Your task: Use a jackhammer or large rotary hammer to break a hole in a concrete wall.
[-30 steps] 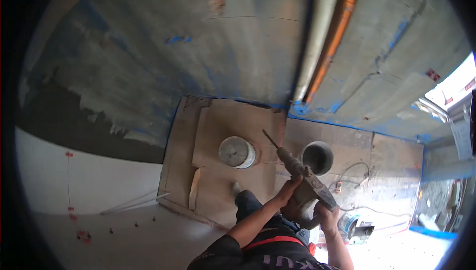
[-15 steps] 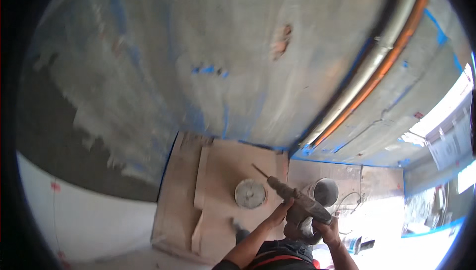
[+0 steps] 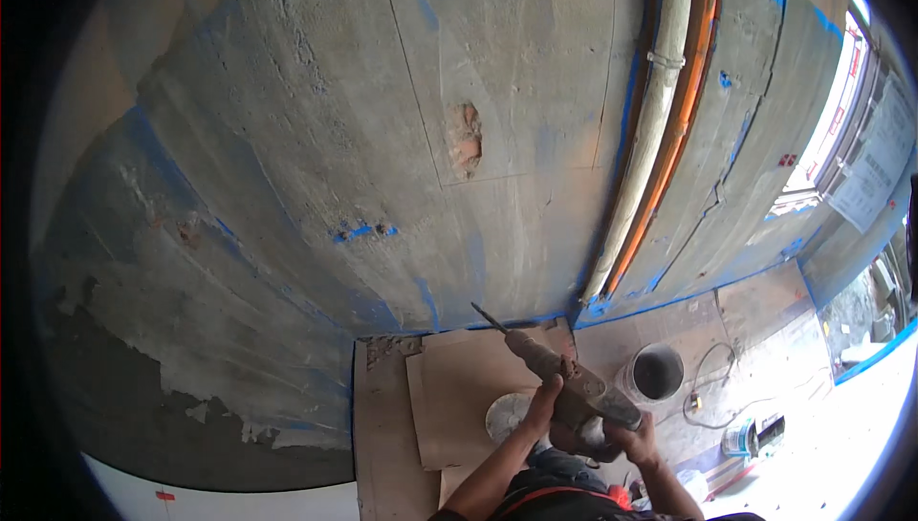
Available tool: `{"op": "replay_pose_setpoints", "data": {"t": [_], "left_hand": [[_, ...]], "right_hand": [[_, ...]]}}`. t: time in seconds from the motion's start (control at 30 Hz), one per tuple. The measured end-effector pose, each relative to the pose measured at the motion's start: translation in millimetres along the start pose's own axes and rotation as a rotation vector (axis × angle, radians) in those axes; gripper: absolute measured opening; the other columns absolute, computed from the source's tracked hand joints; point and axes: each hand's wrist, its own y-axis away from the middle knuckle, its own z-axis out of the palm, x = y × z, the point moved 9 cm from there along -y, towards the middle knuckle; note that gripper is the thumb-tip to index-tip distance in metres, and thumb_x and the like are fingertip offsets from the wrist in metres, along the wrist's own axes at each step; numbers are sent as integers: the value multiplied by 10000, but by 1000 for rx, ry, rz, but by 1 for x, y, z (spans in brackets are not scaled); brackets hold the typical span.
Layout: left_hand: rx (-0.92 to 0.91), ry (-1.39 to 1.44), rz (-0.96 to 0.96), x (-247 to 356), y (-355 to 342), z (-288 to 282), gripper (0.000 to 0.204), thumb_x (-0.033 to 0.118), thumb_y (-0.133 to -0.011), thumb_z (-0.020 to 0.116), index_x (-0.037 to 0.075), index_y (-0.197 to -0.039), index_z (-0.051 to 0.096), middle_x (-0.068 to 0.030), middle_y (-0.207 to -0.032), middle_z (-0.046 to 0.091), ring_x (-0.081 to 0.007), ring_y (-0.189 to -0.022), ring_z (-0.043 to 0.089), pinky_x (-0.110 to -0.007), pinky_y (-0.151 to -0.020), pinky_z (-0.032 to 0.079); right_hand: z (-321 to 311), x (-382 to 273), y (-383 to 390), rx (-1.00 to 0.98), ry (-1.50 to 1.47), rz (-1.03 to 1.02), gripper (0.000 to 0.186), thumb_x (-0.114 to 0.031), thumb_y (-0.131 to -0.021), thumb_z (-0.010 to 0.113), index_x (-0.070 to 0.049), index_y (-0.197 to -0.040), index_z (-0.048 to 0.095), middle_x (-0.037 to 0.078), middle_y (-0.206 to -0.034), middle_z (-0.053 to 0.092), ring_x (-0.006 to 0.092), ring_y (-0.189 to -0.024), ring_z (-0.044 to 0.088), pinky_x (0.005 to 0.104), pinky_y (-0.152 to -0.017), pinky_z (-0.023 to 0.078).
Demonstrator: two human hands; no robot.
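Drill moved fwd; axis diag, bit fwd-L twd wall; L hand, R hand curled round it.

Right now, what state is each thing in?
Hammer drill: held two-handed, bit fitted
Left hand: closed on the drill's front part
Right hand: closed at its rear end
Open bucket: upright, uncovered
Whitish bucket: upright, partly hidden
Cable: loosely looped
Wall patch: broken out

White light shows at the window right of the orange pipe, and glare bleaches the floor below and right of that pipe. The wall left of it is dim but fairly sharp; fisheye distortion bows edges within a black vignette.
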Motion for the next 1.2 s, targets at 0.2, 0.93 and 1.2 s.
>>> {"op": "replay_pose_setpoints", "data": {"t": [0.2,0.93,1.2], "left_hand": [[11,-116,64,66,-62,31,781,626,-989,671,-6,-1434,566,-93,-1320,682,-194,-1139,670,-365,-1022,527],[-303,89,216,226,-211,89,624,494,-976,709,16,-1369,626,-75,-1255,688,-195,-1142,655,-370,-1045,506],[-305,88,199,223,-223,94,683,502,-951,725,29,-1423,584,-78,-1296,663,-186,-1171,628,-352,-1039,493]], "right_hand": [[-8,-52,-61,28,13,-138,220,-192,-846,786,-15,-950,706,15,-782,696,101,-696,645,292,-637,518],[67,-220,-182,235,479,-635,220,-143,-809,770,25,-943,726,151,-835,750,268,-736,748,362,-692,566],[47,-226,-203,258,412,-586,292,-188,-760,753,34,-947,715,144,-824,734,248,-745,731,371,-713,563]]}}
